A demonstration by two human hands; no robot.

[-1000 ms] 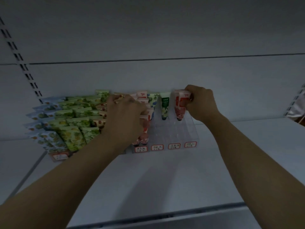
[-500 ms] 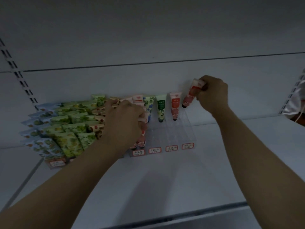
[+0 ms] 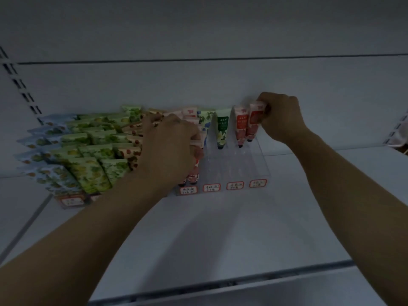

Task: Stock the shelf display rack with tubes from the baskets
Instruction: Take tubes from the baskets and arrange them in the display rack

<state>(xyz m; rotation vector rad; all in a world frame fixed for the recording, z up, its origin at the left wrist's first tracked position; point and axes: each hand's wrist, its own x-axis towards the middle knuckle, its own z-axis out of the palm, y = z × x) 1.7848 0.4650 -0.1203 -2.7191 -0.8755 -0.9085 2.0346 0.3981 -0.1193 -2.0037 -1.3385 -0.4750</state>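
A clear stepped display rack stands on the white shelf, with red-edged price labels along its front. My right hand pinches the flat end of a red tube, cap down in the rack's rightmost lane at the back. Beside it stand another red tube, a green tube and a blue-green tube. My left hand grips a pink tube over the lane of red tubes; its fingers hide most of that tube.
Rows of green, blue and red-dotted tubes fill the rack's left half. The shelf's back wall is close behind the rack. A slotted upright runs at the left. The shelf's front edge lies near me.
My right hand lowered the red tube from a tilt above the rack into the rightmost lane, upright beside the other red tube. My left hand stayed over the rack's middle lanes.
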